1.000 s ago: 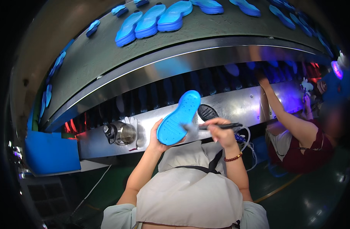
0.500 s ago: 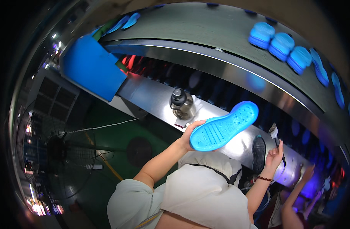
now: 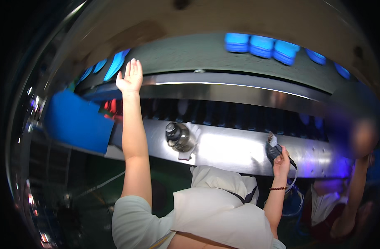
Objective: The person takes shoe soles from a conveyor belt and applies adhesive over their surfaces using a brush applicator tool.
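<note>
"How does our left hand (image 3: 131, 76) look?"
"Taking the view's centre as our dial, it reaches to ten o'clock, fingers extended, palm bare. Just beside it we see a smooth, curved blue sole (image 3: 116, 65) on the matte, dark belt (image 3: 186, 58); we cannot tell whether they touch."
"And our right hand (image 3: 282, 162)?"
"Between three and four o'clock, its fingers close round a brush (image 3: 274, 141) with a pale, squarish head and slim black handle. Beside the brush, a dark sole (image 3: 270, 152) lies on our shiny metal table (image 3: 223, 153)."
"The rest?"
"Rounded blue stacks (image 3: 262, 46) toward one o'clock, and near centre a see-through jug (image 3: 182, 140), dark-lidded."
</note>
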The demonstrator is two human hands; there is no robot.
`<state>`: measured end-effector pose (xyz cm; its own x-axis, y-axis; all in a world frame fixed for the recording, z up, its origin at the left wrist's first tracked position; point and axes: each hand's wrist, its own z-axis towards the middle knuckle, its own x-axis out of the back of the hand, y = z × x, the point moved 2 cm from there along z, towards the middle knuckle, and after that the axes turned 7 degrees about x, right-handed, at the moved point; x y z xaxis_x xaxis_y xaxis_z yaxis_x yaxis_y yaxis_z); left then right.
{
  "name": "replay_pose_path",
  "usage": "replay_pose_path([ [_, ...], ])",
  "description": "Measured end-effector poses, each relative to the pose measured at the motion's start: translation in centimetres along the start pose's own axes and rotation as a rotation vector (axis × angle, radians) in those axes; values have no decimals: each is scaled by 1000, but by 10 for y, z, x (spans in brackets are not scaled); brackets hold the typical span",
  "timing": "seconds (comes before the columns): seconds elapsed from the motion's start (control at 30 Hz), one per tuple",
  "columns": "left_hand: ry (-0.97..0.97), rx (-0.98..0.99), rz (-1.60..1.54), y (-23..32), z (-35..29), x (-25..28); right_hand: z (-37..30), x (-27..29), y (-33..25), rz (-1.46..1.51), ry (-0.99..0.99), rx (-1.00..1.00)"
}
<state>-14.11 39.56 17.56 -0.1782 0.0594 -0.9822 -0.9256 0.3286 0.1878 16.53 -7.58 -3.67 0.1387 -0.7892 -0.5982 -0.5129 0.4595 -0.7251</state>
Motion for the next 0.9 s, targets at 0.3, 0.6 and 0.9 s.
replay_pose_path([
  [0.3, -682, -267, 2096, -262, 26, -53, -20, 27, -6, -33, 97, 89],
  [0.6, -429, -563, 1704, -192, -49, -13, -21, 34, -13, -72, 125, 3],
  [0.9, -134, 409, 605, -137, -146, 63, -7, 21, -25, -75, -121, -34],
])
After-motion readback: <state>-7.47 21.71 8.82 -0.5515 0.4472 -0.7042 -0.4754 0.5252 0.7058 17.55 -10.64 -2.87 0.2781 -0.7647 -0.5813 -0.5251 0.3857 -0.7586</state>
